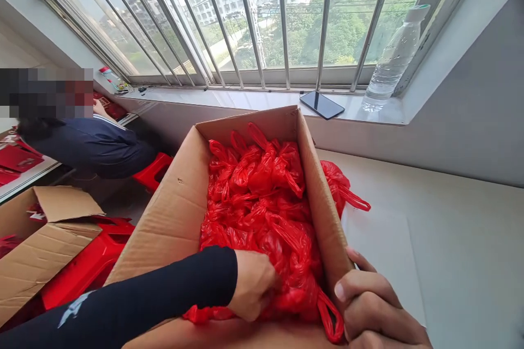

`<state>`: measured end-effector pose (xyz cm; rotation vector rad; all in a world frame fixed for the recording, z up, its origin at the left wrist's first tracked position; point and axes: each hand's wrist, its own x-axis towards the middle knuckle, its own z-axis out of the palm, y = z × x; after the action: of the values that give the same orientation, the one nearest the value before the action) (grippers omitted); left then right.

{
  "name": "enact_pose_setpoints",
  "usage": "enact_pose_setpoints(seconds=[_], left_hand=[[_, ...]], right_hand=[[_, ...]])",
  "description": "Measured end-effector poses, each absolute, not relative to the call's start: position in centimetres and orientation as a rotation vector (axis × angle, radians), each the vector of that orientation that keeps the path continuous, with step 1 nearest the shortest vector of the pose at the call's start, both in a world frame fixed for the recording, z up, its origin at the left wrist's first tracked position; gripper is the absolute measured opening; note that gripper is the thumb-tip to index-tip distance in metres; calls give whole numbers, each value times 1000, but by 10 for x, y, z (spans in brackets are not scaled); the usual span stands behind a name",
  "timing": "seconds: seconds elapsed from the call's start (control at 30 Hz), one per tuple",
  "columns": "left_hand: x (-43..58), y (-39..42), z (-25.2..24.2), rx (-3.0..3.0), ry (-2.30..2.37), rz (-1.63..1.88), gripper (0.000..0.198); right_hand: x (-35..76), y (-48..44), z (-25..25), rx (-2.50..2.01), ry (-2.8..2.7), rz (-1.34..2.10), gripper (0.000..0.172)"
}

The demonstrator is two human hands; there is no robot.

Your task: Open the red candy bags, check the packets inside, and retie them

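A brown cardboard box (pixel 172 212) stands open on a white table, filled with several tied red plastic bags (pixel 262 191). My left hand (pixel 251 283), in a black sleeve, reaches into the near end of the box with its fingers closed on one red bag. My right hand (pixel 374 305) is wrapped round the near right corner of the box wall. One more red bag (pixel 341 185) lies outside the box against its right wall.
A black phone (pixel 322 104) and a clear water bottle (pixel 393 60) sit on the window sill. A person in a dark top (pixel 94 144) works at the left. Red stools (pixel 88 264) and another open cardboard box (pixel 41 240) are at lower left. White table (pixel 450 240).
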<state>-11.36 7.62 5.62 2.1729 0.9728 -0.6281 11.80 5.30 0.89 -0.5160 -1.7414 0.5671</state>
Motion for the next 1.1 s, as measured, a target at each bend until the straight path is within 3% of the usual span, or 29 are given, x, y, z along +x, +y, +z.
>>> enact_pose_setpoints(seconds=[0.1, 0.27, 0.4, 0.53, 0.83, 1.1], left_hand=[[-107, 80, 52, 2184, 953, -626, 8], [-89, 85, 55, 2221, 1010, -205, 28], [-88, 85, 38, 2227, 862, -338, 29], [-89, 97, 40, 2289, 830, -260, 30], [-132, 175, 63, 2524, 1712, -82, 52], [-157, 215, 47, 2223, 2234, -168, 30]], right_hand=[[127, 64, 12, -410, -1914, 529, 35], [136, 76, 18, -393, -1973, 520, 34], [131, 73, 19, -439, -1940, 519, 38], [128, 73, 17, -400, -1914, 505, 37], [127, 73, 14, -372, -1911, 458, 37], [129, 76, 18, -367, -1944, 484, 39]])
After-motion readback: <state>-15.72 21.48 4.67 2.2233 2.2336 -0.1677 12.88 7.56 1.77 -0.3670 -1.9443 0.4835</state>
